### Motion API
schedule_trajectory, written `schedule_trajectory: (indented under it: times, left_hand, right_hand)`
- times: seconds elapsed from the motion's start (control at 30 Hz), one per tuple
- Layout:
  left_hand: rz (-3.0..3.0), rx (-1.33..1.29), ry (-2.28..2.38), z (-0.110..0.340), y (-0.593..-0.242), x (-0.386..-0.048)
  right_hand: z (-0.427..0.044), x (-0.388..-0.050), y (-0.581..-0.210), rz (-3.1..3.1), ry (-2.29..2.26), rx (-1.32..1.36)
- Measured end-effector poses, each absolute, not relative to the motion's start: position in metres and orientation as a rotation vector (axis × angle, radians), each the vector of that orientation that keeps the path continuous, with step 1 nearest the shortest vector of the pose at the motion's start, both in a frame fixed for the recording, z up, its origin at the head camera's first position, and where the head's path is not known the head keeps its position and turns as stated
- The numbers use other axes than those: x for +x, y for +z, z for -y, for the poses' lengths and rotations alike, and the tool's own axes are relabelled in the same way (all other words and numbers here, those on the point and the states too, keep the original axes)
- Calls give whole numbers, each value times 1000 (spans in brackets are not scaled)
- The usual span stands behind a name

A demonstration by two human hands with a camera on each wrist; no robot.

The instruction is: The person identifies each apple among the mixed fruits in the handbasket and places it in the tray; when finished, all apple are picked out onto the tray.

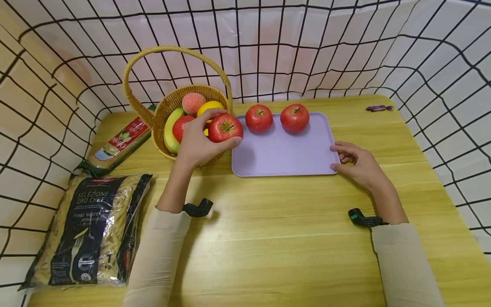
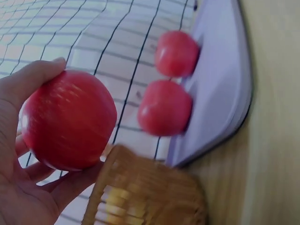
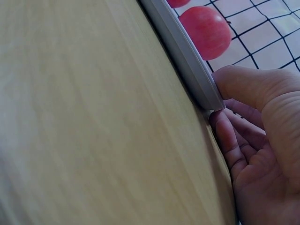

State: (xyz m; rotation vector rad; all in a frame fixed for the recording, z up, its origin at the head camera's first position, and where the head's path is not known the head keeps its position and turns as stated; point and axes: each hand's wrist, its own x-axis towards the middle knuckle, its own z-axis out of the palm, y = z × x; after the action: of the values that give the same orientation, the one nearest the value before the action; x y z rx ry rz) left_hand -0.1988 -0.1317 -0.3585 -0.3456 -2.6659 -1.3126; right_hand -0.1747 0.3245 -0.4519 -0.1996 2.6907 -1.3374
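My left hand [image 1: 199, 142] grips a red apple [image 1: 226, 128] between thumb and fingers, over the right side of the wicker basket [image 1: 157, 143]. In the left wrist view this apple [image 2: 70, 119] is held above the blurred basket [image 2: 154, 187]. Two more red apples, one on the left [image 1: 259, 119] and one on the right [image 1: 294, 118], sit along the back of a lilac tray [image 1: 284, 155]. My right hand [image 1: 358, 164] pinches the tray's right edge; in the right wrist view the thumb [image 3: 243, 84] lies on the rim, with fingertips below it.
The basket also holds a banana [image 1: 171, 130], a peach [image 1: 194, 103], a yellow fruit [image 1: 209, 106] and a red fruit [image 1: 180, 128]. A bag of penne [image 1: 92, 230] and a long packet [image 1: 120, 143] lie at left. A purple-wrapped candy [image 1: 379, 108] lies back right. Black wire grid [image 1: 268, 51] surrounds the table.
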Motion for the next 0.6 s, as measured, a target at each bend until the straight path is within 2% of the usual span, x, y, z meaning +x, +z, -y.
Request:
schedule_trajectory:
  times: [0.6]
  left_hand:
    - [2652, -493, -1523, 74, -382, -199]
  right_hand:
    - [-323, -174, -451, -2699, -1352, -218]
